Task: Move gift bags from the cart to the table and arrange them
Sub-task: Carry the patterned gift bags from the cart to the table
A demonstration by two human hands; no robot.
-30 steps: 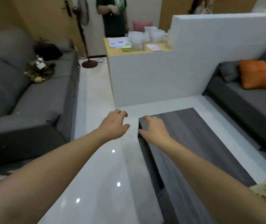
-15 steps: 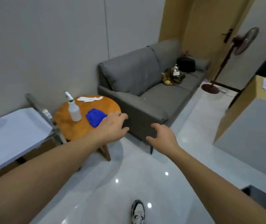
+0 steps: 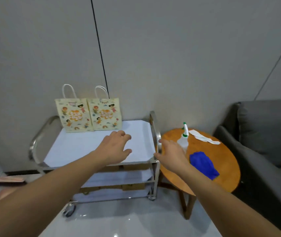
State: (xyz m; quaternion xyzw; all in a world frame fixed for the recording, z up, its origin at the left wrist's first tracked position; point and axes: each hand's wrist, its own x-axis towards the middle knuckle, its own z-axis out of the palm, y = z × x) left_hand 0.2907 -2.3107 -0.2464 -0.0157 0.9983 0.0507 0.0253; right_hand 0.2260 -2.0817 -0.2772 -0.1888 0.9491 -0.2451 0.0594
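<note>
- Two gift bags stand upright on the top shelf of the cart (image 3: 137, 134), at its far edge and against the wall: the left bag (image 3: 74, 115) and the right bag (image 3: 104, 114) touch side by side, printed faces toward the camera, white cord handles up
- Judgement: leaning against the wall keeps the flat bags upright, and the raised handles offer the obvious place to take hold
- The cart is a steel trolley on castors with curved rails at both ends; its top shelf is covered with a pale sheet, and lower shelves show beneath
- Left hand (image 3: 115, 148) hovers over the middle of the top shelf, fingers loosely bent, holding nothing; it is short of the bags and not touching them
- Right hand (image 3: 170, 155) is at the cart's right-hand rail, fingers extended and empty; whether the fingertips touch the rail cannot be told
- Judgement: both hands are held forward and unclenched in readiness to take one bag each; the pick-up has not yet begun
- Beside the cart, to its right, a round wooden side table (image 3: 228, 168) carries a spray bottle (image 3: 184, 140), a blue cloth (image 3: 204, 165) and a white cloth (image 3: 204, 139); a grey sofa (image 3: 264, 142) stands further right
- The destination table cannot be identified with certainty from this view
- Risk, as judged: the bags look light and may tip or fold if taken by the body, not by the handles
</note>
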